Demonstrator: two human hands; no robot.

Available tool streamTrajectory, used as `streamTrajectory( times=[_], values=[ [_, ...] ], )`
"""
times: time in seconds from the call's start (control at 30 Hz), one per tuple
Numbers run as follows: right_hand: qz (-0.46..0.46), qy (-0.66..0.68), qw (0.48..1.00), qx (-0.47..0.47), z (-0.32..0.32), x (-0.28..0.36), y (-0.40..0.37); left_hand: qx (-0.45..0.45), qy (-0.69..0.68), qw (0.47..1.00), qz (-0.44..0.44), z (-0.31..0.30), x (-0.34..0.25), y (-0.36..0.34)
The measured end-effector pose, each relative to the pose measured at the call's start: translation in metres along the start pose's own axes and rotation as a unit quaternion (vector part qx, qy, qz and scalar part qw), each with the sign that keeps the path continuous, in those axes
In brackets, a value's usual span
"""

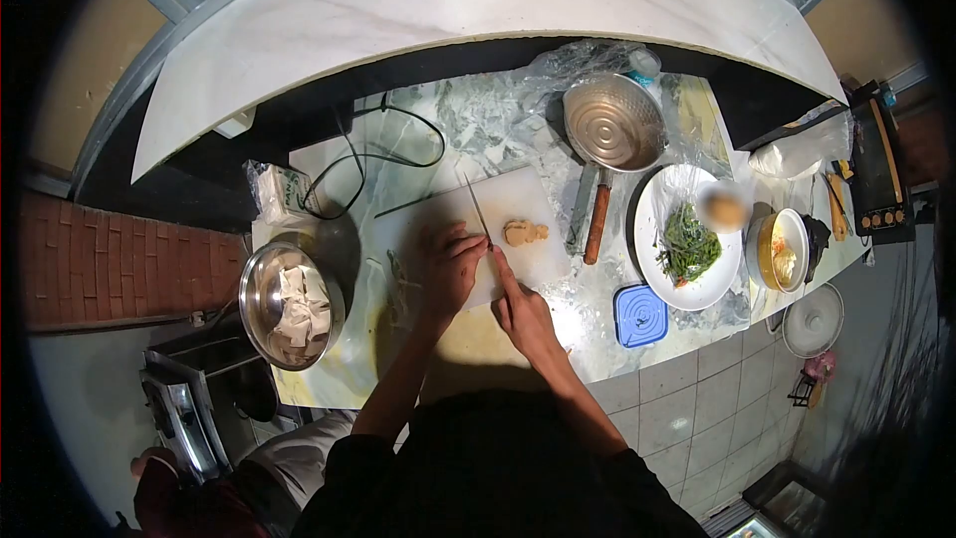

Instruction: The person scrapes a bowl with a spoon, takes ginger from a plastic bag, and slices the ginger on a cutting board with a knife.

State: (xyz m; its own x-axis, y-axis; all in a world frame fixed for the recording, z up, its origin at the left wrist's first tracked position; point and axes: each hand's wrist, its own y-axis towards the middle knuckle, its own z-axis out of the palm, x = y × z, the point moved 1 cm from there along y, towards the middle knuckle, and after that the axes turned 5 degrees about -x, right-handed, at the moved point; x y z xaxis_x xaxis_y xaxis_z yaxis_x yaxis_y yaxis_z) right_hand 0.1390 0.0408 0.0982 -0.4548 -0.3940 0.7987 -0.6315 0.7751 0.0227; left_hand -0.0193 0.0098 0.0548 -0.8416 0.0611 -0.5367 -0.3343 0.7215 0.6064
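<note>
A white cutting board (533,194) lies on the marbled counter, with light brown pieces of food (525,232) on its right part. A knife (474,201) stretches over the board, its blade pointing away from me. My right hand (524,314) is closed round the knife's handle end, the index finger extended along it. Beside it, my left hand (458,264) has its fingers bent together close to the blade's near end; whatever they hold, if anything, is hidden.
On the left are a metal bowl (253,315) with white blocks and a black cable (390,161). To the right stand a saucepan (612,125), a white plate (649,229) with greens, a blue lid (640,316) and a yellow-white bowl (768,257). Part of another person (289,458) shows lower left.
</note>
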Motion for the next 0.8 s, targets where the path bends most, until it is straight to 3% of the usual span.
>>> streamTrajectory(
  times=[0.8],
  values=[
    [-0.016,-0.080,0.996,0.019,0.010,-0.010,-0.005,0.027,0.039,0.999,-0.002,-0.002,-0.001,0.000]
  ],
)
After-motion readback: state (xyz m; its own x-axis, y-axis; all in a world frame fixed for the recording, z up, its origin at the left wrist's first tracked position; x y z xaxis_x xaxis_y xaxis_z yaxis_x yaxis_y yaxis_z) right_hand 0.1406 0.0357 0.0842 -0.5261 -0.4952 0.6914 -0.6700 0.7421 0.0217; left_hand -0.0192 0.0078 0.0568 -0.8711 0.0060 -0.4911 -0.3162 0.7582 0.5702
